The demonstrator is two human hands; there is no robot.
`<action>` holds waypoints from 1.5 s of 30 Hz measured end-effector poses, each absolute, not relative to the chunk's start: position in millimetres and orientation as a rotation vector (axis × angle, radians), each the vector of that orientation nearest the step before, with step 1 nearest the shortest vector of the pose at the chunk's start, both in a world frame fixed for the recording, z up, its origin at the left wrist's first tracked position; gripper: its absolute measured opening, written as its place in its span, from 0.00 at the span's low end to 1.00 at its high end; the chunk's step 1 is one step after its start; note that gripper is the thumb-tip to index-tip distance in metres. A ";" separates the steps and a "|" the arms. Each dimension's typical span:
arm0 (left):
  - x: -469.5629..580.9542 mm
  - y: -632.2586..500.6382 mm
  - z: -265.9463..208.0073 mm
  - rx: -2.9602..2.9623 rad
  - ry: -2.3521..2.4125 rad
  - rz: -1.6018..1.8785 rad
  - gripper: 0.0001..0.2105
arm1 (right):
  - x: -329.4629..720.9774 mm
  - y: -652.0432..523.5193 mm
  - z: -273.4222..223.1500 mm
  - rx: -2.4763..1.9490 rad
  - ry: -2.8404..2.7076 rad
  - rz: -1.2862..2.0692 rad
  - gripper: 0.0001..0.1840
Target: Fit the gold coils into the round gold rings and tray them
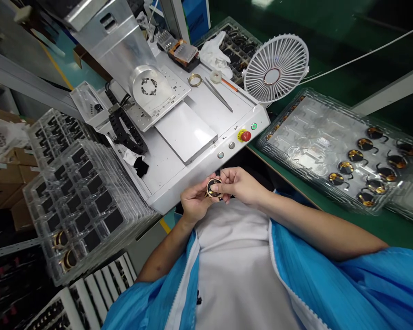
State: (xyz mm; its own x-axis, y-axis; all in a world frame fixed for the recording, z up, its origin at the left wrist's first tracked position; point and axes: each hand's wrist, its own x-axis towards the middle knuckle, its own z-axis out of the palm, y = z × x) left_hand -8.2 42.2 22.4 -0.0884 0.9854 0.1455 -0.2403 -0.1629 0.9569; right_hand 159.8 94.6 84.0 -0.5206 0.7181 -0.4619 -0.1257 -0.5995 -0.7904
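Observation:
Close to my body, just past the machine's front edge, both hands hold a round watch case with a gold-coloured rim and a dark face. My left hand grips it by its left side, fingers wrapped at the rim. From the right, my right hand presses its thumb on the face, with the other fingers curled at the edge. The hands hide part of the rim and the underside. Ahead is the white machine with a metal fixture and a flat plate.
Stacked clear trays at left hold black square pieces and gold-rimmed cases. A tray at right holds round parts with black straps. Tweezers, a gold ring, a red emergency button and a white fan are ahead.

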 end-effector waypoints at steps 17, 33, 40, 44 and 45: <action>-17.4 46.0 40.6 1.106 0.947 1.438 0.21 | 159.2 192.9 95.7 -1.427 -0.997 1.726 0.18; -13.0 46.2 46.2 1.572 1.284 1.473 0.42 | 170.9 118.5 107.6 -1.141 -1.621 1.909 0.22; -10.6 46.7 47.6 1.631 1.307 1.489 0.40 | 168.9 114.1 105.0 -1.211 -1.708 1.712 0.13; -10.2 45.5 48.0 1.624 1.305 1.507 0.40 | 168.3 114.3 103.5 -1.247 -1.720 1.667 0.12; -10.0 45.1 47.7 1.615 1.299 1.516 0.40 | 167.5 114.1 102.0 -1.254 -1.703 1.645 0.13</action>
State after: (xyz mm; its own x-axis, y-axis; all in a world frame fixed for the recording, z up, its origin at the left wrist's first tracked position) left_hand -10.0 45.1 47.7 -0.1120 0.9059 0.4085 0.2647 -0.3690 0.8909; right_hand 167.5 114.1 102.0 -0.4799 0.8376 -0.2610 0.2901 -0.1293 -0.9482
